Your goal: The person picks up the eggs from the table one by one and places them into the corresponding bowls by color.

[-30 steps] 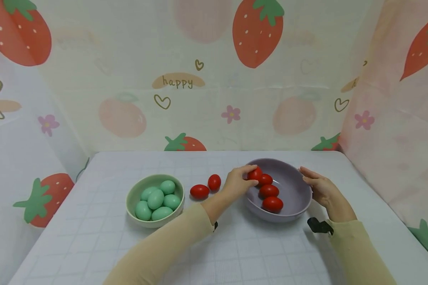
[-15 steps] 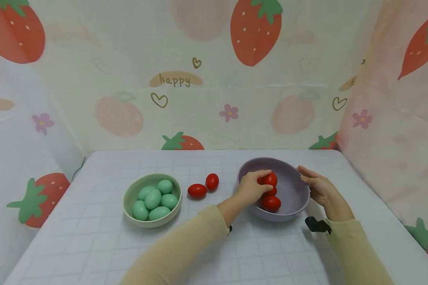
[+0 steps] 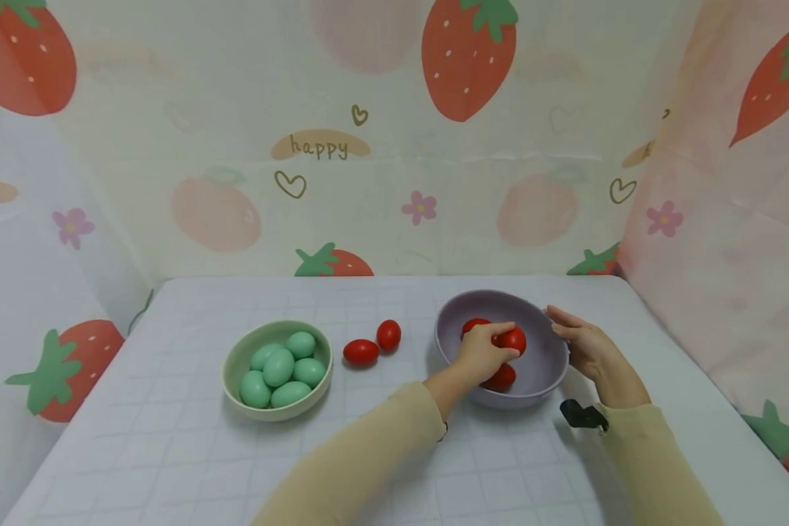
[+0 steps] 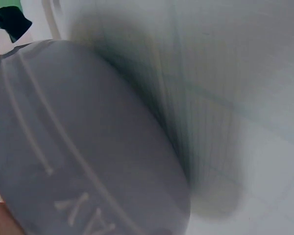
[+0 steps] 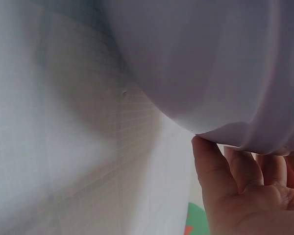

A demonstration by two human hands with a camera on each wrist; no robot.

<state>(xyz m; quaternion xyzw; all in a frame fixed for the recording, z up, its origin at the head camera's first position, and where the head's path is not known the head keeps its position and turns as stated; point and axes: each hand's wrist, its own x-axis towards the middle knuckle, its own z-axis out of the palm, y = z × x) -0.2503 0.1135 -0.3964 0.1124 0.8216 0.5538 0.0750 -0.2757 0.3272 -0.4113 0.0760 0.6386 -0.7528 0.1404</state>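
Note:
In the head view my left hand (image 3: 483,354) reaches into the purple bowl (image 3: 546,365) and pinches a glossy red egg (image 3: 514,340) between thumb and fingers. Another red egg (image 3: 502,378) lies nearer the front of the bowl, and one (image 3: 475,326) shows partly behind the hand. My right hand (image 3: 595,358) touches the bowl's right side with extended fingers. The right wrist view shows that hand's fingertips (image 5: 206,147) against the bowl's outer wall (image 5: 201,63). In the left wrist view the bowl's outside (image 4: 98,132) fills the left; only a sliver of hand shows.
A pale green bowl (image 3: 230,380) holding several mint-green eggs (image 3: 279,367) stands on the left. Two red eggs lie between the bowls, one on its side (image 3: 361,353) and another (image 3: 389,335) just behind it. The white gridded tabletop (image 3: 171,453) ends at a strawberry-print curtain (image 3: 342,204).
My left hand has moved rightward across the inside of the purple bowl, carrying the red egg from near the left rim toward the middle. My right hand stays at the bowl's side.

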